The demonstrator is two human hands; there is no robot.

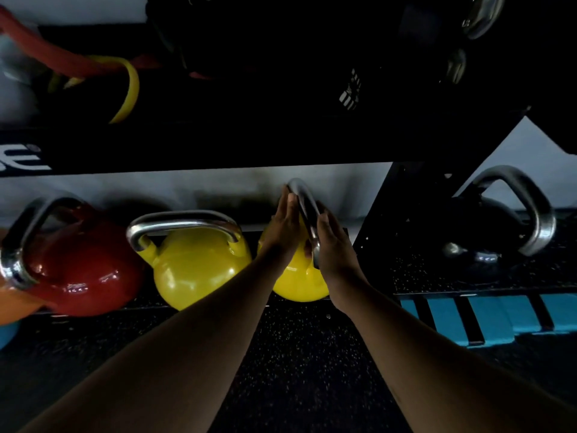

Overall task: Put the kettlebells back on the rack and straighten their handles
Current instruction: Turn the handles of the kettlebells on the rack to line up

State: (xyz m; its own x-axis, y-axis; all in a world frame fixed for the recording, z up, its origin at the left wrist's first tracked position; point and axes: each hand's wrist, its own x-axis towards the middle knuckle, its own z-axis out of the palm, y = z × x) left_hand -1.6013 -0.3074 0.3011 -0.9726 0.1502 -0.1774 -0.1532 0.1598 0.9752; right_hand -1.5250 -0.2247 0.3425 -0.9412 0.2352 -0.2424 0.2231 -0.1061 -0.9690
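Observation:
On the bottom shelf of the black rack point(218, 148) stands a yellow kettlebell point(296, 284) whose steel handle is turned end-on toward me. My left hand point(285, 228) lies flat against the handle's left side, fingers straight. My right hand point(332, 245) presses on its right side, thumb hooked around the bar. Left of it sits a second yellow kettlebell point(195, 267) with its handle square across, then a red kettlebell point(81, 270) with its handle angled.
A black kettlebell point(487, 226) rests on the dark rubber floor right of the rack's upright. Blue foam blocks point(487, 317) lie in front of it. Red and yellow bands point(93, 67) and dark gear fill the upper shelf. An orange object shows at the far left edge.

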